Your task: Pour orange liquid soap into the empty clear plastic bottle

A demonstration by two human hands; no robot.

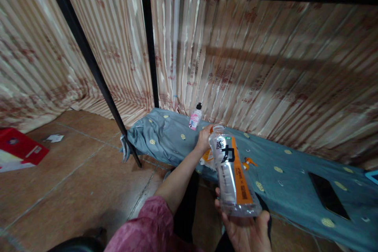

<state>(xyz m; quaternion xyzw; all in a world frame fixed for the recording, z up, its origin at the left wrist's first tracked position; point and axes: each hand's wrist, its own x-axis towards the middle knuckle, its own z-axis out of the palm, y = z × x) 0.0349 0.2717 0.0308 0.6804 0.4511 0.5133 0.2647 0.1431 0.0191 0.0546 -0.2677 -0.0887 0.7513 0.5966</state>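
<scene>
My right hand (246, 230) grips the base of a clear plastic bottle (233, 173) with an orange and white label, held tilted with its neck pointing away from me. My left hand (204, 138) reaches forward past the bottle's neck and touches an orange and white object (208, 157) lying on the blue-grey sheet (283, 165). Whether the left hand is gripping that object is hidden by the bottle. A small orange piece (249, 162) lies on the sheet just right of the bottle.
A small pink-labelled bottle with a black cap (195, 117) stands at the back of the low bed. A dark phone (327, 195) lies on the sheet at right. Black bed-frame posts (150, 47) rise ahead. A red box (20, 147) lies on the tiled floor at left.
</scene>
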